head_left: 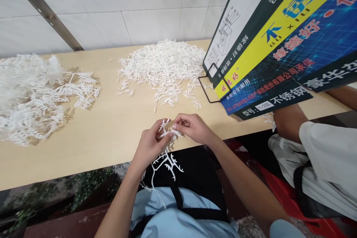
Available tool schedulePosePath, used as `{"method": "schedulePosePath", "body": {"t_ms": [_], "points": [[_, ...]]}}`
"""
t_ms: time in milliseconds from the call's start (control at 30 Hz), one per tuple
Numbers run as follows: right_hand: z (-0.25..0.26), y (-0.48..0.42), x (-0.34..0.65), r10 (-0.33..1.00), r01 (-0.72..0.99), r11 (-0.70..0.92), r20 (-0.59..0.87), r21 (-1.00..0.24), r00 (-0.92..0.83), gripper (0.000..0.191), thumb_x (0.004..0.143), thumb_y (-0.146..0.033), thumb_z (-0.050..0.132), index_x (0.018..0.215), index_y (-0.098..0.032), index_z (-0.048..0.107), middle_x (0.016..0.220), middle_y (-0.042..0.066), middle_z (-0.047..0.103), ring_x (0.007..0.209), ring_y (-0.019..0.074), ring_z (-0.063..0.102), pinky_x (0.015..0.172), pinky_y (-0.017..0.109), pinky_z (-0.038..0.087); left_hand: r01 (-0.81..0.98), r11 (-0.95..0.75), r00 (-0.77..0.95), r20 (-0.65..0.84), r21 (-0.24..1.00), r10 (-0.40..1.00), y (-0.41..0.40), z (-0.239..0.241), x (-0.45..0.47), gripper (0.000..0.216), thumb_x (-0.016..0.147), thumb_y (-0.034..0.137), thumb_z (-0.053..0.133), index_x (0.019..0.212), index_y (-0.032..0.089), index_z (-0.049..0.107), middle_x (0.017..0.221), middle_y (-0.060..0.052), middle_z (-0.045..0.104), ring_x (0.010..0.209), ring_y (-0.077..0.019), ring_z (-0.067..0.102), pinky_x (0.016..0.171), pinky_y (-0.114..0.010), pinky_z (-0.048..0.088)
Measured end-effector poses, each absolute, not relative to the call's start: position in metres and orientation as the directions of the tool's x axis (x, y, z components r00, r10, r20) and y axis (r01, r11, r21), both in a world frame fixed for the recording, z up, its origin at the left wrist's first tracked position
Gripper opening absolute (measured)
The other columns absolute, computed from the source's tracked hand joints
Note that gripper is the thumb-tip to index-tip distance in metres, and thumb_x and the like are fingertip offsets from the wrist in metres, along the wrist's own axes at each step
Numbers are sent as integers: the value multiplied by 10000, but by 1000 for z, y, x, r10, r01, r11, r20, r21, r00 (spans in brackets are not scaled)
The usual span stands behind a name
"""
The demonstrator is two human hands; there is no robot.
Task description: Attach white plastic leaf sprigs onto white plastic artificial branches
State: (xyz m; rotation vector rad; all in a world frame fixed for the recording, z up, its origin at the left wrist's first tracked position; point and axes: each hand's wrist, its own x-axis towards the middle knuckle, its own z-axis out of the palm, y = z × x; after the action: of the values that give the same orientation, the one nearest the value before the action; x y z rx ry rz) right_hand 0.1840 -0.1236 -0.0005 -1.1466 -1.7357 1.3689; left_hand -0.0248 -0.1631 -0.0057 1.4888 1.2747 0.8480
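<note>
My left hand (149, 143) is closed on a white branched plastic sprue (169, 161), whose thin twigs hang below the table's front edge over my lap. Close beside it, my right hand (193, 128) is closed in a pinch at the sprue's upper twigs; what lies between these fingertips is too small to make out. Beyond my hands lies a heap of small loose white plastic pieces (167, 63), with several scattered along its near side. A tangled pile of larger white sprues (30, 96) rests on the left of the table.
The pale wooden table (111, 122) runs along a tiled wall (150, 22). A large printed cardboard box (267, 55) stands at the right, held at its lower corner by a black wire stand (206, 91). Behind it sits another person in a light sleeve (329, 152).
</note>
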Motion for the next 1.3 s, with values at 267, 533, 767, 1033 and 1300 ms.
{"method": "schedulePosePath", "body": {"t_ms": [267, 533, 767, 1033, 1300], "points": [[-5, -102, 197, 905, 135, 51, -12, -990, -425, 280, 943, -337, 580, 697, -206, 559, 588, -40, 517, 511, 107, 444, 499, 220, 319, 433, -111, 292, -22, 895, 956, -160, -4, -23, 289, 951, 253, 559, 1104, 191, 797, 885, -42, 801, 642, -154, 643, 610, -242, 483], [-18, -93, 193, 985, 125, 129, 113, -984, -132, 243, 944, -387, 658, 1123, -223, 650, 998, 51, 682, 655, 135, 596, 491, 235, 438, 412, -35, 212, -59, 910, 976, -159, -7, -26, 301, 959, 360, 633, 1170, 210, 788, 975, -49, 824, 771, -199, 734, 678, -259, 536], [-9, -120, 180, 867, 432, 472, 315, -768, -387, 220, 1007, -372, 660, 1153, -232, 747, 1128, 76, 758, 1087, 228, 680, 901, 351, 547, 399, 3, 105, -49, 917, 993, -162, -7, -23, 313, 959, 443, 666, 1169, 223, 741, 877, -8, 785, 710, -163, 692, 638, -227, 494], [-5, -121, 176, 946, 490, 276, 145, -827, -289, 128, 919, -279, 765, 803, -227, 775, 766, -5, 700, 721, 145, 638, 685, 270, 451, 511, -85, 161, 1, 856, 987, -162, -5, -20, 275, 998, 387, 592, 1178, 222, 718, 728, 22, 715, 600, -142, 618, 585, -223, 428], [-19, -109, 183, 993, 42, 46, 50, -998, 107, 410, 1053, -480, 501, 746, -216, 566, 649, -26, 511, 530, 119, 464, 480, 248, 367, 592, -109, 206, -19, 799, 978, -161, -2, -21, 292, 988, 269, 518, 1125, 232, 773, 811, 1, 785, 633, -152, 679, 632, -232, 454]]}}
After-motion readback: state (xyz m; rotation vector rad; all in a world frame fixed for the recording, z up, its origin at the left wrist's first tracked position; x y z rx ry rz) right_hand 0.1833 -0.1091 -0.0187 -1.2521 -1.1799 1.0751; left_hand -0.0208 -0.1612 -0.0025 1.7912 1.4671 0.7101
